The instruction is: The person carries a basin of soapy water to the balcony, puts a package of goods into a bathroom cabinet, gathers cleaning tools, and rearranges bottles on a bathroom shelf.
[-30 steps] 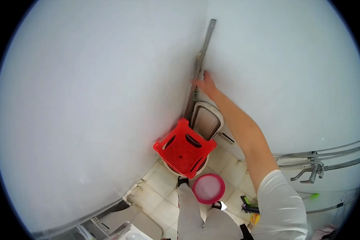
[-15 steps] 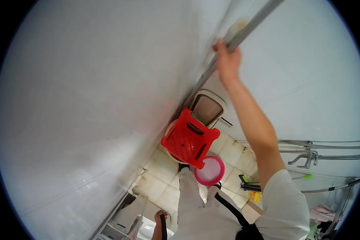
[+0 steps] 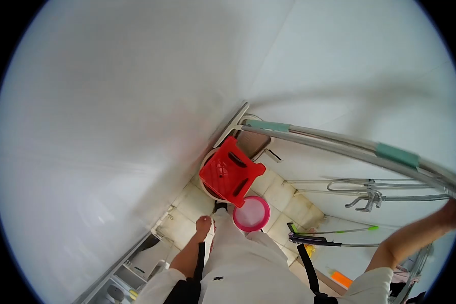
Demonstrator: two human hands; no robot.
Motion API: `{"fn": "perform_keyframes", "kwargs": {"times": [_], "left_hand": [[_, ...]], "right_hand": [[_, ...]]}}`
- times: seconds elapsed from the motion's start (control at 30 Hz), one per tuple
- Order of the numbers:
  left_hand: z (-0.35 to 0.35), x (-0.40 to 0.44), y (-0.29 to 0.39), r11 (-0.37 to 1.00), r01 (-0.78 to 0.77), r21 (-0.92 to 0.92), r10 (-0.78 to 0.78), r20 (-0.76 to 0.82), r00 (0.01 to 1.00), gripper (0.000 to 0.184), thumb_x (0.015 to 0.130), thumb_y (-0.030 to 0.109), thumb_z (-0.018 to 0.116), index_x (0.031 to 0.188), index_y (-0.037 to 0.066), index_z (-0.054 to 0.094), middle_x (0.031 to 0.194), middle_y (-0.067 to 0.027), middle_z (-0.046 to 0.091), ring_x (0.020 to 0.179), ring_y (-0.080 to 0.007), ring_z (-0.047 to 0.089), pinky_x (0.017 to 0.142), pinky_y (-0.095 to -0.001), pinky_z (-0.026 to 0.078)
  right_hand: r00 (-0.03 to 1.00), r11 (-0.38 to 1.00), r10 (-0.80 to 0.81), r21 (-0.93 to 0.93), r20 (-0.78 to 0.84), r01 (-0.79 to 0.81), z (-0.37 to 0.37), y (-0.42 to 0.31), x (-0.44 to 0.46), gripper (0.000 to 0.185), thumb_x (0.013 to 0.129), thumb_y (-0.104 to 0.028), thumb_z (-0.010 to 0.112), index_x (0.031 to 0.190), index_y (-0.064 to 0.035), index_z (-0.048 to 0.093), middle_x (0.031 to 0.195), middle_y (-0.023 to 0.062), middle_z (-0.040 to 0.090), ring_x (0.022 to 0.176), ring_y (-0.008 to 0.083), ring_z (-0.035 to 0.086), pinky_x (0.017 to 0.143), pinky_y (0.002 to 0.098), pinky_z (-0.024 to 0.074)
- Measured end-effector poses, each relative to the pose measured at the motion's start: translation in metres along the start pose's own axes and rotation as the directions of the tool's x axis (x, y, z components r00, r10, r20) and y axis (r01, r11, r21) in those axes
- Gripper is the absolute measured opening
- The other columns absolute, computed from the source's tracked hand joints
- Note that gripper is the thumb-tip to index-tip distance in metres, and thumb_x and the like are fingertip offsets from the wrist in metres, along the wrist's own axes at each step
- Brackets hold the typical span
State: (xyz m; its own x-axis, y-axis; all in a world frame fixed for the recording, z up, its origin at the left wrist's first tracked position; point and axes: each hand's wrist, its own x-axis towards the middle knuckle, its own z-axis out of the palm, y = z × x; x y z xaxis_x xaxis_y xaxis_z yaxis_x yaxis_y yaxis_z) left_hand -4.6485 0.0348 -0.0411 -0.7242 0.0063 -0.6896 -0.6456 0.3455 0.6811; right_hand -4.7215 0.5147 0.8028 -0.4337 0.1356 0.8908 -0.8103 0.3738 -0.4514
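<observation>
While the right hand (image 3: 448, 215) meets the long poles (image 3: 334, 147) at the right edge of view, its fingers are cut off; cannot tell how they close. Left hand (image 3: 203, 225): curled in loosely, nothing seen in it, beside the trouser leg (image 3: 228, 230). Poles slant down to a squeegee-like head (image 3: 231, 124) near the red stool (image 3: 224, 171). Judged step: handling the poles. Any further move would call for keeping the head clear of the stool.
</observation>
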Motion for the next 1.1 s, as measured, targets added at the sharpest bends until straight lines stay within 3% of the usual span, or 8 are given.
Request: {"fn": "perform_keyframes", "kwargs": {"times": [0.07,0.2,0.27,0.37,0.73,0.83,1.0,1.1], "left_hand": [[0.004,-0.005,0.052,0.980,-0.101,0.174,0.089,0.076,0.993,0.023,0.086,0.027,0.057,0.095,0.006,0.062,0.075,-0.0037,0.061,0.061,-0.0123,0.056,0.055,-0.0257,0.045],[0.045,0.004,0.130,0.895,0.132,-0.425,-0.051,0.196,0.979,0.035,0.089,0.042,0.055,0.106,0.012,0.056,0.075,-0.0011,0.056,0.062,-0.0131,0.052,0.053,-0.0268,0.042],[0.054,0.000,0.178,0.745,0.463,-0.481,-0.516,0.024,0.856,0.030,0.089,0.036,0.054,0.097,0.007,0.060,0.084,-0.0059,0.062,0.074,-0.0179,0.058,0.056,-0.0319,0.046],[0.099,0.058,0.115,0.876,0.203,-0.437,-0.152,0.150,0.977,0.033,0.086,0.044,0.057,0.098,0.013,0.055,0.076,-0.0017,0.053,0.063,-0.0138,0.053,0.053,-0.0293,0.043],[0.141,-0.002,0.145,0.979,0.160,0.130,-0.195,0.339,0.920,0.024,0.088,0.034,0.055,0.088,0.010,0.059,0.075,-0.0029,0.060,0.069,-0.0143,0.059,0.059,-0.0307,0.046],[0.139,-0.017,0.145,0.959,0.166,0.230,-0.240,0.351,0.905,0.029,0.087,0.034,0.056,0.103,0.011,0.057,0.086,-0.0045,0.062,0.074,-0.0149,0.060,0.063,-0.0321,0.047],[0.143,-0.065,0.141,0.962,0.233,0.143,-0.259,0.204,0.944,0.032,0.086,0.028,0.058,0.108,0.005,0.058,0.081,-0.0044,0.060,0.066,-0.0138,0.057,0.054,-0.0292,0.044],[0.148,-0.107,0.135,0.972,0.212,0.098,-0.228,0.197,0.954,0.031,0.085,0.027,0.058,0.108,0.006,0.058,0.080,-0.0035,0.060,0.065,-0.0130,0.057,0.053,-0.0276,0.044]], "right_hand": [[0.998,0.991,-0.024,0.127,-0.055,0.031,-0.044,-0.063,-0.006,0.013,0.093,-0.017,0.049,0.087,-0.0052,0.047,0.069,0.0019,0.043,0.062,0.0134,0.043,0.056,0.0271,0.0403],[0.929,0.985,-0.045,0.138,-0.367,0.102,-0.087,-0.163,-0.013,0.020,0.096,-0.029,0.048,0.082,-0.0143,0.049,0.059,-0.0043,0.040,0.046,0.0084,0.036,0.041,0.0242,0.0341],[0.896,0.985,-0.141,-0.154,-0.421,0.083,-0.105,-0.206,-0.015,0.022,0.095,-0.029,0.049,0.078,-0.0145,0.048,0.057,-0.0051,0.040,0.045,0.0073,0.036,0.039,0.0229,0.0333],[0.873,0.991,-0.131,-0.049,-0.470,0.122,-0.119,-0.254,-0.036,0.026,0.093,-0.029,0.051,0.073,-0.0130,0.047,0.057,-0.0063,0.042,0.044,0.0058,0.039,0.039,0.0206,0.0357],[0.958,0.978,0.162,-0.093,-0.234,-0.189,-0.142,-0.285,-0.138,0.014,0.092,-0.021,0.057,0.096,-0.0081,0.054,0.068,-0.0018,0.054,0.056,0.0080,0.051,0.050,0.0242,0.0467],[0.970,0.873,0.227,-0.425,-0.084,-0.241,-0.202,-0.300,-0.188,0.021,0.084,-0.021,0.059,0.079,-0.0023,0.051,0.073,0.0089,0.049,0.065,0.0152,0.047,0.057,0.0300,0.0386],[0.786,0.723,-0.151,-0.609,-0.600,-0.326,-0.211,-0.213,-0.258,0.032,0.082,-0.025,0.063,0.093,0.0014,0.049,0.069,0.0015,0.033,0.058,0.0111,0.028,0.053,0.0264,0.0235],[0.718,0.828,0.044,-0.377,-0.695,-0.416,-0.260,-0.221,-0.301,0.028,0.085,-0.021,0.062,0.100,0.0009,0.052,0.074,0.0025,0.039,0.063,0.0125,0.032,0.058,0.0278,0.0276]]}}
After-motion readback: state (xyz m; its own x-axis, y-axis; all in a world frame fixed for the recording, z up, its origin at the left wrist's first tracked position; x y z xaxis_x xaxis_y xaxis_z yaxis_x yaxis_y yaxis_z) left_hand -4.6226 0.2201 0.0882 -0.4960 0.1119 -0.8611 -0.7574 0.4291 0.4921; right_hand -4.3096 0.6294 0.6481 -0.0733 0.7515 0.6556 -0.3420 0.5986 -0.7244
